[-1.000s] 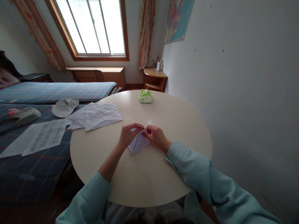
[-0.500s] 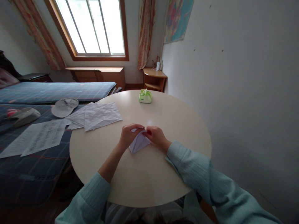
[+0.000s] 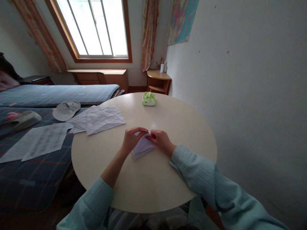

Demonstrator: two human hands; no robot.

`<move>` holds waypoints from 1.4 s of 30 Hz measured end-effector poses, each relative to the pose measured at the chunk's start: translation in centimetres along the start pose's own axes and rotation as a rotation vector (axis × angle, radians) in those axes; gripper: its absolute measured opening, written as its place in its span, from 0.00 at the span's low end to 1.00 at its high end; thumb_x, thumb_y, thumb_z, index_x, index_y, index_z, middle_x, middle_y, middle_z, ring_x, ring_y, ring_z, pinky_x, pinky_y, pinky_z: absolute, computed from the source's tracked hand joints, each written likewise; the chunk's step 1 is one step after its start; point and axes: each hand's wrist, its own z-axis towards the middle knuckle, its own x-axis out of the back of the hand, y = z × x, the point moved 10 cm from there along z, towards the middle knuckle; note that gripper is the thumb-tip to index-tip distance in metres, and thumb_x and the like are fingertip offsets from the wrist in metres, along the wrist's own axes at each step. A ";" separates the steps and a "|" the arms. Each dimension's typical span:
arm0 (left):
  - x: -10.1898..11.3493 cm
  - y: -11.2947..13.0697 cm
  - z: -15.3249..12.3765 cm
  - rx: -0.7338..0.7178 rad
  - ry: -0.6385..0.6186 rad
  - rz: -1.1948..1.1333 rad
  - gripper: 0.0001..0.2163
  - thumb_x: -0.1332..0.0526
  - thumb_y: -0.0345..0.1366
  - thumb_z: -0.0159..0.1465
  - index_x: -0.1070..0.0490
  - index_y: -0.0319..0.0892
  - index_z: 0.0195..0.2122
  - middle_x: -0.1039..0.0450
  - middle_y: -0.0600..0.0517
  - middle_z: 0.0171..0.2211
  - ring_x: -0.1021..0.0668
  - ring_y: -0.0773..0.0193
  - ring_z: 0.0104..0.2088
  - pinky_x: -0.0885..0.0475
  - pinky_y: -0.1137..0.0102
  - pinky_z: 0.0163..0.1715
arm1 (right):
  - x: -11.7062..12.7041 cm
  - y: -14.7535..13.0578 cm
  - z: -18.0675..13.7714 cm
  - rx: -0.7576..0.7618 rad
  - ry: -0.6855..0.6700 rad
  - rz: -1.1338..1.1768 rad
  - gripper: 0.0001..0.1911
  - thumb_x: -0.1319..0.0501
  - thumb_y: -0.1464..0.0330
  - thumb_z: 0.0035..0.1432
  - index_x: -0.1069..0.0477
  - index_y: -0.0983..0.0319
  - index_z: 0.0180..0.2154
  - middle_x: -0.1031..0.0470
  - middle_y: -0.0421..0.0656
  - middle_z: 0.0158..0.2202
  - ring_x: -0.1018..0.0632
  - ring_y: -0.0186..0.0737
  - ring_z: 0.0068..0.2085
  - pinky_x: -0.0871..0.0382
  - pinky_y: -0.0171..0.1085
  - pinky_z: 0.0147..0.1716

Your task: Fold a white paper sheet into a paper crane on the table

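Note:
A small folded piece of white paper point(image 3: 142, 149) lies on the round cream table point(image 3: 148, 185), near its middle. My left hand point(image 3: 131, 139) is closed on the paper's upper left edge, fingers curled over it. My right hand point(image 3: 161, 140) pinches the paper's upper right edge, with its thumb and fingers pressed together. The two hands almost touch above the paper's top corner. The paper's lower pointed end juts out toward me, below the hands.
Creased white sheets point(image 3: 99, 118) overlap the table's left rim. A green tissue pack point(image 3: 149, 99) sits at the far edge. To the left, a bed with a blue plaid cover point(image 3: 48, 94) holds printed sheets point(image 3: 38, 140), a white cap point(image 3: 66, 109) and a grey object point(image 3: 24, 118). A wall runs along the right.
The folded paper looks slightly flatter and more closed under the fingers than one second ago. Both hands stay in the same place on the paper.

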 end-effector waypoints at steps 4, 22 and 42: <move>0.0 0.1 0.0 -0.004 0.001 0.014 0.03 0.38 0.31 0.52 0.25 0.43 0.26 0.23 0.54 0.27 0.22 0.66 0.28 0.28 0.74 0.33 | -0.4 0.0 -0.1 -0.038 -0.062 0.028 0.21 0.47 0.54 0.55 0.35 0.63 0.20 0.33 0.40 0.20 0.39 0.30 0.21 0.52 0.31 0.22; -0.1 1.1 -0.1 -0.162 0.002 0.124 0.04 0.39 0.29 0.54 0.26 0.42 0.28 0.24 0.51 0.27 0.24 0.68 0.28 0.30 0.75 0.31 | -1.4 2.7 0.0 -0.285 0.017 0.524 0.10 0.39 0.68 0.47 0.34 0.64 0.34 0.29 0.38 0.25 0.30 0.31 0.26 0.40 0.30 0.25; -0.4 0.3 0.1 -0.062 -0.051 0.056 0.03 0.39 0.30 0.53 0.25 0.42 0.26 0.24 0.52 0.25 0.25 0.68 0.25 0.31 0.76 0.28 | -1.1 1.1 0.4 -0.119 -0.007 0.412 0.06 0.41 0.67 0.52 0.28 0.64 0.28 0.30 0.38 0.22 0.33 0.29 0.24 0.42 0.29 0.25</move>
